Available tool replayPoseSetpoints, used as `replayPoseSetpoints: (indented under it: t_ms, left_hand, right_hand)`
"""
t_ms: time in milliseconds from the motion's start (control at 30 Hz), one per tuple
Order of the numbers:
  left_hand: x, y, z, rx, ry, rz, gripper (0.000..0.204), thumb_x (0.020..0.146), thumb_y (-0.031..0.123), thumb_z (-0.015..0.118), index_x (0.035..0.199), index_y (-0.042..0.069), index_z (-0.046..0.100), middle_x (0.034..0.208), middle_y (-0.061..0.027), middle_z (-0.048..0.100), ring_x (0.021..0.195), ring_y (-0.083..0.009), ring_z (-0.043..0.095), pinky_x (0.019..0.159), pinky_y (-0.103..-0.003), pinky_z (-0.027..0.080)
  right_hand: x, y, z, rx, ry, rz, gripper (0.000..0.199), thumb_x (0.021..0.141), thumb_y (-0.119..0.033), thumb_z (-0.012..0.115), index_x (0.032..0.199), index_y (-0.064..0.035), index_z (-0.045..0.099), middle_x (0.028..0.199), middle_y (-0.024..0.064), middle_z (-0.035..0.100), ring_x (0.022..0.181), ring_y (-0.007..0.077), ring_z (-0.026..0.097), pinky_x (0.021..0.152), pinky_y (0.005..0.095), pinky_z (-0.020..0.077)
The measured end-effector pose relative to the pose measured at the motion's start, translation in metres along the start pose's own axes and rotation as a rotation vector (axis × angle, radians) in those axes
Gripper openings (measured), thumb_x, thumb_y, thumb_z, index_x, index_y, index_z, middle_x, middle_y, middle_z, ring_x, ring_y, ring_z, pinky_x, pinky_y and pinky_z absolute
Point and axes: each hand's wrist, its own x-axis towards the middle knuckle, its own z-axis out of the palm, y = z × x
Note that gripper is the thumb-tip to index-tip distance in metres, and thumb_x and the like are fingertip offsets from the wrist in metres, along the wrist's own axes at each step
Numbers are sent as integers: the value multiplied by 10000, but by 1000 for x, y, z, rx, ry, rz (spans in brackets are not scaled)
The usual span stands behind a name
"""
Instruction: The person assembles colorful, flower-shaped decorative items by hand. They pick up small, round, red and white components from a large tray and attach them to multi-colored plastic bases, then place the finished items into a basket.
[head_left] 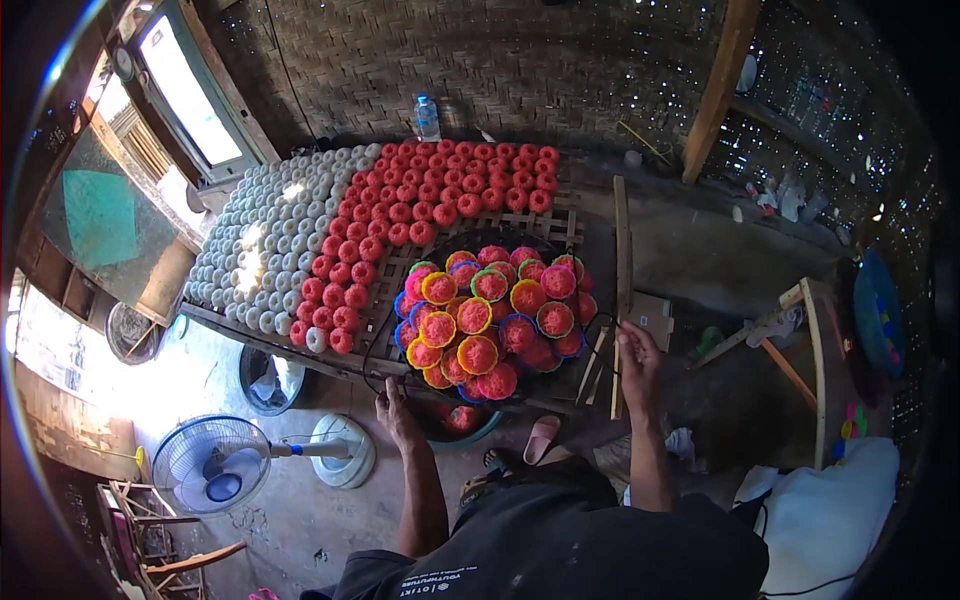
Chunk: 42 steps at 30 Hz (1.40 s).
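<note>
Both forearms rise from 6 o'clock: left hand (398, 410) curls shut on the near rim of the round dark wire basket (378, 345) at its 7 o'clock, right hand (637, 362) closes on the rim at 4 o'clock. Basket sits at centre, piled with pink-red frilly cakes in coloured plastic cups (490, 320) (several layers deep). Slatted bamboo rack (520, 225) at 11 o'clock carries rows of red cakes (420, 200) and white cakes (265, 240); standing fan (215, 465) at 8 o'clock.

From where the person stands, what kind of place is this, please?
Probably a small home workshop for drying coloured food cakes: woven bamboo walls, a slatted drying rack with red and white rounds, and a dark basket which both hands grip.
</note>
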Motion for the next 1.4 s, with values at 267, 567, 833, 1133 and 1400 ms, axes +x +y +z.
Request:
replayPoseSetpoints:
  t_ms: [267, 567, 833, 1133, 1400]
  left_hand:
    - [-39, -7, -27, -35, -40, 7, 561, 911, 304, 705, 1306, -24, 479, 995, -114, 686, 740, -154, 664, 631, -247, 531]
    - [-74, -5, -30, 7, -20, 66, 400, 894, 201, 714, 1192, -37, 594, 809, -60, 660, 582, -100, 569, 522, -223, 462]
    - [-74, 75, -37, -250, -99, 30, 153, 917, 186, 690, 954, 47, 640, 612, 48, 476, 454, -24, 391, 397, -184, 302]
    - [-91, 223, 82, -141, -590, 180, 307, 962, 135, 594, 1232, -12, 599, 897, -31, 637, 712, -108, 608, 647, -256, 519]
    - [-118, 199, 102, 409, -1077, 879, 422, 811, 42, 694, 1225, 79, 621, 1153, -130, 650, 1054, -326, 642, 885, -408, 523]
  right_hand:
    - [-4, -1, 22, -859, -175, -365, 573, 749, -261, 806, 1234, -45, 590, 932, 191, 659, 847, 363, 644, 790, 445, 508]
    - [56, -38, -6, 244, -136, 134, 351, 901, -95, 625, 1247, -55, 589, 801, -24, 561, 552, 69, 505, 507, 227, 436]
    - [109, -97, -54, 814, -94, 235, 393, 931, -130, 626, 1314, -93, 544, 1000, 40, 655, 635, 62, 557, 512, 234, 449]
    - [67, -174, 58, 790, -715, 309, 476, 965, -182, 605, 1412, -107, 458, 1170, 131, 658, 791, 129, 678, 598, 235, 531]
    - [31, -207, 131, 546, -673, 267, 444, 988, -191, 572, 1401, -72, 459, 1013, 92, 667, 851, 149, 673, 743, 302, 558]
